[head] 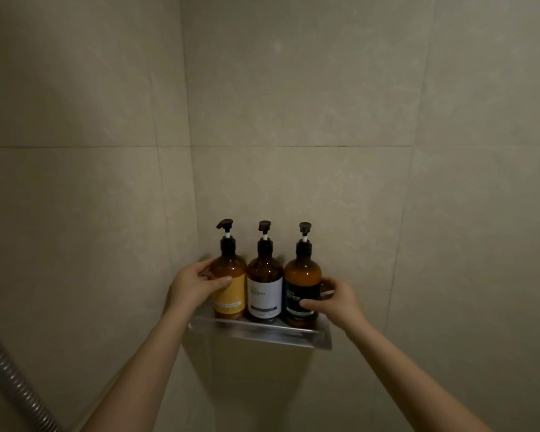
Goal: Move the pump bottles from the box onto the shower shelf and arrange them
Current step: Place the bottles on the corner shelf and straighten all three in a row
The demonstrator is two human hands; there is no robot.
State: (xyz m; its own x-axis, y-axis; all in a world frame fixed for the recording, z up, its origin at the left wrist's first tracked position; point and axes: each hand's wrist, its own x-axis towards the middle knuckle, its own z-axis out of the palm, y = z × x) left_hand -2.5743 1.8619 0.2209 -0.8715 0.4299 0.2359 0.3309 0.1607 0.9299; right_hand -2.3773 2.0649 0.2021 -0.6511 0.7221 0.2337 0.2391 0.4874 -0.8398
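Note:
Three amber pump bottles stand upright in a row on the metal shower shelf point(262, 333), touching side by side. The yellow-label bottle point(229, 275) is on the left, with my left hand point(194, 286) wrapped around its left side, thumb across the label. In the middle stands the white-label bottle point(265, 291), which neither hand touches. The black-label bottle point(302, 282) is on the right, and my right hand point(334, 302) grips its right side, thumb on the label. All pump heads are black. The box is out of view.
The shelf is fixed to a beige tiled wall point(293, 120) close to an inner corner on the left. A ribbed metal shower hose point(10, 381) runs along the lower left edge.

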